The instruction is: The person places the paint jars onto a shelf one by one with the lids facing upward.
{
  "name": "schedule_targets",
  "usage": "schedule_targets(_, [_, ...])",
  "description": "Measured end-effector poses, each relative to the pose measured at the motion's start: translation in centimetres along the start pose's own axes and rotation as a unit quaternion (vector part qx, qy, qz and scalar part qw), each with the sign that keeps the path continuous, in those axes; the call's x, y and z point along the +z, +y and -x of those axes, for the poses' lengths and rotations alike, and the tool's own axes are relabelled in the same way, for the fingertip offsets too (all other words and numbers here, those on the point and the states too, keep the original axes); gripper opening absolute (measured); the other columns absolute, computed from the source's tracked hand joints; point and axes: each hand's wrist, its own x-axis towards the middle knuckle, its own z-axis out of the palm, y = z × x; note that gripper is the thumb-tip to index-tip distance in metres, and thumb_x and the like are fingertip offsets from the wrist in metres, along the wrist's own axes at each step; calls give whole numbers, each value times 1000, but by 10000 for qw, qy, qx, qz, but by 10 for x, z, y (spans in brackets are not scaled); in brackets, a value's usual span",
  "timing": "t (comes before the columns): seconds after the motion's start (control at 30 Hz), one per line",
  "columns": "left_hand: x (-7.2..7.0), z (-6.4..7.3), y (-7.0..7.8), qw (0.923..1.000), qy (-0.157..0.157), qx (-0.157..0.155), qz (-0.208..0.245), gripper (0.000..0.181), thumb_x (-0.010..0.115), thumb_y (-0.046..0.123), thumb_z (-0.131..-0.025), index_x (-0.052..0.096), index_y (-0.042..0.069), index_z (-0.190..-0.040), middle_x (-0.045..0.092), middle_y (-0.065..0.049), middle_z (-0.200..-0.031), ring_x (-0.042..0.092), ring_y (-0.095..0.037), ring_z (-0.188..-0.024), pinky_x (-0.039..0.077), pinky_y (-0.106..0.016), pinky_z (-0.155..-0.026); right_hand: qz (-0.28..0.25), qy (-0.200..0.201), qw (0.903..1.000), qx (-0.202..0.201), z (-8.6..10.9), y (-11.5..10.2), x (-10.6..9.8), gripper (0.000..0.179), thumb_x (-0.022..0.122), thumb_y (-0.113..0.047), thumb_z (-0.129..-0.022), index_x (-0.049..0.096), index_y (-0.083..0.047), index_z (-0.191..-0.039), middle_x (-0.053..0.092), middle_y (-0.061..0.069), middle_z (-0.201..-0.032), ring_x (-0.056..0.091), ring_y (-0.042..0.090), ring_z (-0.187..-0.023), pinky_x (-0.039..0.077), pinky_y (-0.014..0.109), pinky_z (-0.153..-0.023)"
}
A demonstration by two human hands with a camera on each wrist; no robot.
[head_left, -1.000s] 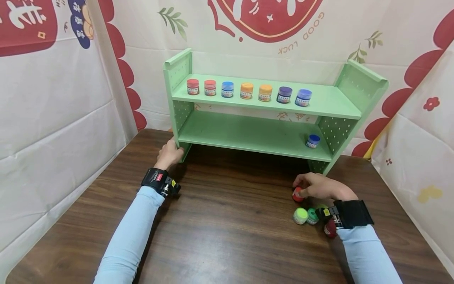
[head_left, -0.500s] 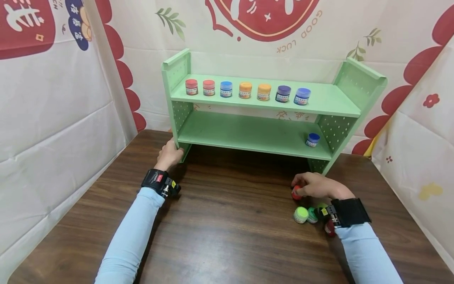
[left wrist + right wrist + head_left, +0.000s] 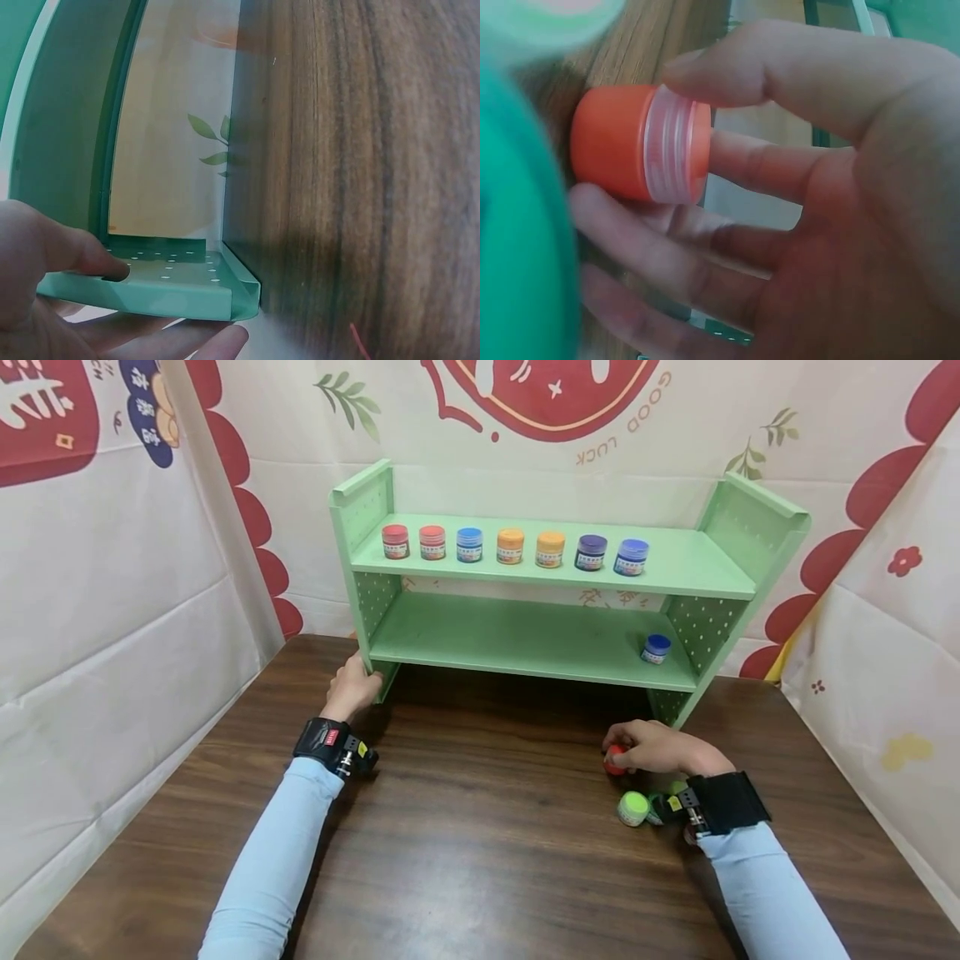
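In the head view, my left hand (image 3: 351, 687) grips the lower left side panel of a light green two-tier shelf (image 3: 525, 643). The left wrist view shows the thumb on the perforated inner face of that panel (image 3: 176, 270), with fingers round its outer side. My right hand (image 3: 660, 747) holds a small red-orange paint jar (image 3: 614, 760) low over the brown table (image 3: 450, 827). Seen from the right wrist, the thumb and curled fingers surround this jar (image 3: 615, 139) at its clear ribbed band. Beside that hand stand a light green jar (image 3: 633, 808) and darker green ones, partly hidden by the wrist camera.
Along the upper shelf runs a row of several jars, from a red jar (image 3: 395, 542) to a violet-blue jar (image 3: 631, 557). One dark blue jar (image 3: 656, 649) stands at the right of the lower shelf. Printed cloth (image 3: 525, 485) hangs behind and at both sides.
My right hand has shifted slightly left with the red-orange jar. My left hand keeps its grip on the panel. The head view has drifted a little, so the shelf appears further left.
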Motion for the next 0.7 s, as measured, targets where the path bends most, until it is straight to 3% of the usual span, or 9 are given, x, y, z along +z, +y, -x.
schedule_targets(0.33, [-1,0,-1,10000,-29,20,77,37,48,25,-94,53,12,-128,59,-18,-107,55,-39,-98,45,-55,-79,255,29,9996,115,5,0,-8,35,71,-14,-94,64,-4,-126,66,10,-110,57,23,-96,48,34,-82])
schedule_targets(0.7, [-1,1,-1,10000,-19,41,57,30,48,25,-94,53,12,-121,59,-20,-108,55,-38,-97,46,-55,-78,383,38,9993,37,10,-1,-11,37,72,-10,-92,63,-1,-127,67,13,-114,60,24,-100,51,37,-85])
